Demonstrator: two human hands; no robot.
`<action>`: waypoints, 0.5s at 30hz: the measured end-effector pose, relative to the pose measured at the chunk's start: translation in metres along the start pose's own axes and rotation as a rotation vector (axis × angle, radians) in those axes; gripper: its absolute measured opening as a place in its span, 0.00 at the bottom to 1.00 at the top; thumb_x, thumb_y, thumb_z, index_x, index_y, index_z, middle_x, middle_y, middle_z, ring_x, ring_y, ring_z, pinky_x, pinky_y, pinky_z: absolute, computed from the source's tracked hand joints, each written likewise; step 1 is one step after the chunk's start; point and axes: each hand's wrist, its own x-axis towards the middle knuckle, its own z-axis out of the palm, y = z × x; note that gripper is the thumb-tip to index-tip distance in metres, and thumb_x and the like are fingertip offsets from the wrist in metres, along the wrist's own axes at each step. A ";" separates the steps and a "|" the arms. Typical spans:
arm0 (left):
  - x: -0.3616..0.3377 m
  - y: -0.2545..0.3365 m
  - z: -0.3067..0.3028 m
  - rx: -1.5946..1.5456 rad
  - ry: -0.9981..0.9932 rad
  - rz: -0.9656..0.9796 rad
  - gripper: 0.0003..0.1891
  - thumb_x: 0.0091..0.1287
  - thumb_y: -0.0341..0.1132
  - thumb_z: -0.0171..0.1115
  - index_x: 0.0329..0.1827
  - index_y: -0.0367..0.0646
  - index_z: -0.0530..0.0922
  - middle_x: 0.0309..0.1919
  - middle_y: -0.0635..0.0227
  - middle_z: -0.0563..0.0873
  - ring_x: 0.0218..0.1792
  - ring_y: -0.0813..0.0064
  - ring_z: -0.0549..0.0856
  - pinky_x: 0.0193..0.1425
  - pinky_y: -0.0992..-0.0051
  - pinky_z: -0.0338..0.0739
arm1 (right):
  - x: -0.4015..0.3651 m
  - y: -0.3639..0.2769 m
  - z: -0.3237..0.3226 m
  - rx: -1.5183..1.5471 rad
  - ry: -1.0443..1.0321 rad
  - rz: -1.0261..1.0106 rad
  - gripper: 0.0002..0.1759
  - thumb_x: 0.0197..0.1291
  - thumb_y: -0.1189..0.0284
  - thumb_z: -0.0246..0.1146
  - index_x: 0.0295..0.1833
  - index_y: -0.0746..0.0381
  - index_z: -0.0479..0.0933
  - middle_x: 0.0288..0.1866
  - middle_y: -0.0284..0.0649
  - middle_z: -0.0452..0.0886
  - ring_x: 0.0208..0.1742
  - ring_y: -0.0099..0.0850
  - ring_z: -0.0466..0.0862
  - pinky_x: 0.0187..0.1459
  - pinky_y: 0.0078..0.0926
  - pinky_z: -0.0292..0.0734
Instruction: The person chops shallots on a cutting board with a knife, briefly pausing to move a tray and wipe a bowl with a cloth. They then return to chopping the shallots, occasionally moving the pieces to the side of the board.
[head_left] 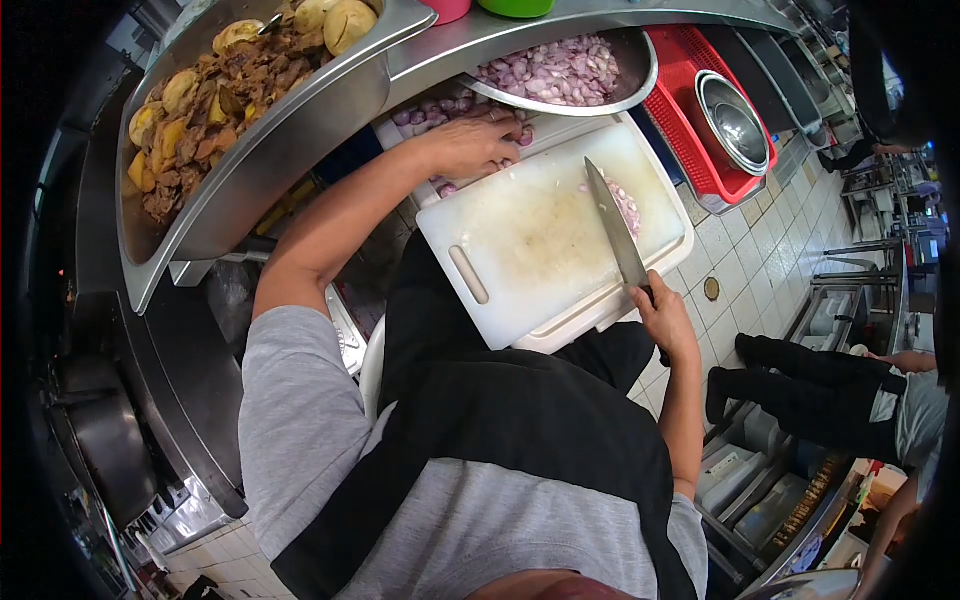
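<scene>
Our right hand (664,318) closed around the handle of a knife (615,222) at the right edge of the board (530,240), the blade's long axis running from that grip away from us and slanting left across the board. Chopped bits (630,212) lay just right of the blade, nearer our right hand than our left. At the board's far left edge, our left hand (478,147) reached over loose shallots (440,107), fingers partly curled among them; whether that grip had hold of one, we could not tell. The shallots lay beside and under our left fingers, well apart from our right hand, past the blade's left side. Beyond the board stood a steel bowl (637,75) of more pieces, with a red basket (668,105) to the board's far right.
</scene>
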 end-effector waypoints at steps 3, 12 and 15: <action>-0.001 0.001 0.001 0.040 0.017 0.026 0.13 0.59 0.37 0.66 0.47 0.48 0.81 0.55 0.64 0.79 0.65 0.57 0.72 0.67 0.59 0.69 | 0.000 0.001 0.001 0.032 0.002 0.001 0.17 0.69 0.61 0.60 0.44 0.66 0.68 0.33 0.59 0.81 0.41 0.61 0.81 0.42 0.51 0.74; -0.003 0.004 -0.008 -0.042 0.123 -0.098 0.12 0.62 0.38 0.66 0.47 0.50 0.81 0.43 0.68 0.83 0.56 0.62 0.79 0.62 0.58 0.69 | 0.001 0.005 0.003 0.005 0.014 -0.014 0.17 0.69 0.62 0.59 0.46 0.66 0.68 0.34 0.62 0.80 0.42 0.63 0.80 0.42 0.53 0.73; 0.002 0.038 -0.005 -0.056 0.146 -0.124 0.12 0.61 0.37 0.66 0.48 0.48 0.81 0.42 0.67 0.83 0.53 0.62 0.80 0.59 0.59 0.69 | 0.001 0.006 0.004 0.027 0.022 -0.030 0.17 0.69 0.62 0.59 0.45 0.66 0.68 0.34 0.63 0.80 0.42 0.63 0.80 0.41 0.53 0.73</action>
